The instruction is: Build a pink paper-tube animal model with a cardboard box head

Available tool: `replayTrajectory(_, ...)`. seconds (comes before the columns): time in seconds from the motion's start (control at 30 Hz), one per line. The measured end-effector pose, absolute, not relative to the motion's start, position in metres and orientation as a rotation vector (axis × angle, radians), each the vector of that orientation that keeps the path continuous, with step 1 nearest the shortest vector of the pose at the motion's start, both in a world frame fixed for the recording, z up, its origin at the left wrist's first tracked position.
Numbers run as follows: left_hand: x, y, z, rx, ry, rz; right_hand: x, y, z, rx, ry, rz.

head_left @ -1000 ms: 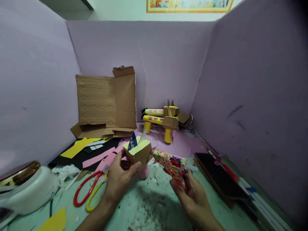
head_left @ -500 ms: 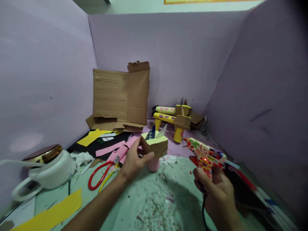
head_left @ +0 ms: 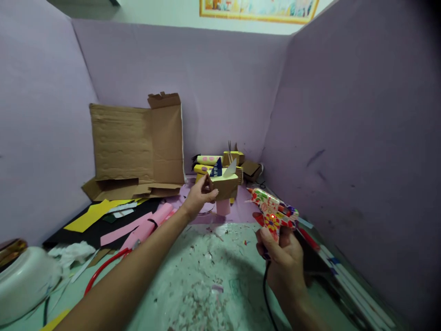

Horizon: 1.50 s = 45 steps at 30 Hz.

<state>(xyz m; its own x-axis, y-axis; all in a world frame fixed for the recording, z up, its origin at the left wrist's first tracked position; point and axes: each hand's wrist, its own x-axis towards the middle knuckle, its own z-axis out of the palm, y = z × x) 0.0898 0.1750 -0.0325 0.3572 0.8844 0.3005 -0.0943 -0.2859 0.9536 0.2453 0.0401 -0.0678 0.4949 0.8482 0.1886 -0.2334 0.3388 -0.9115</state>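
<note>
My left hand (head_left: 199,198) pinches the left side of a small cardboard box (head_left: 224,187) with a pale yellow top. Two pointed pieces, one dark blue with white print and one whitish, stand up from that top, and a pink tube (head_left: 223,207) shows under the box. In my right hand (head_left: 284,253) is a flower-patterned hot glue gun (head_left: 270,210), its red light on and its nozzle pointing left towards the box, a short gap away. Behind the box are yellow tube-and-cardboard figures (head_left: 210,160) with pink and purple spots, partly hidden by it.
An opened cardboard carton (head_left: 138,142) leans at the back left. Pink paper rolls (head_left: 148,226), yellow paper (head_left: 90,215), red-handled scissors (head_left: 103,266) and a white pot (head_left: 29,280) lie left. Scraps litter the green tabletop (head_left: 193,271); long sticks (head_left: 354,285) run along the right wall.
My left hand has carried the box away from me, in front of the spotted figures. My right hand still holds the glue gun. The whole view has shifted to the right.
</note>
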Motion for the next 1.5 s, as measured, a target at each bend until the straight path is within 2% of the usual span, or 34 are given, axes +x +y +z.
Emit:
replayTrajectory(0.43, 0.095, 0.211, -0.064, 1.688, 0.837, 0.958, 0.251, 0.042, -0.066, -0.934, -0.742, 0.849)
replayTrajectory(0.83, 0.090, 0.202, -0.058, 1.648, 0.837, 0.993, 0.253, 0.042, -0.066, -0.954, -0.725, 0.857)
replayTrajectory(1.1, 0.094, 0.199, -0.051, 1.415, 0.755, 1.131, 0.253, 0.044, -0.061, -0.993, -0.697, 0.821)
replayTrajectory(1.3, 0.064, 0.189, -0.035, 1.117, 0.655, 1.239, 0.253, 0.061, -0.086, -1.200, -0.730, 1.056)
replayTrajectory(1.5, 0.042, 0.169, -0.039, 0.955, 0.591, 1.210, 0.244, 0.071, -0.102, -1.214, -0.808, 1.183)
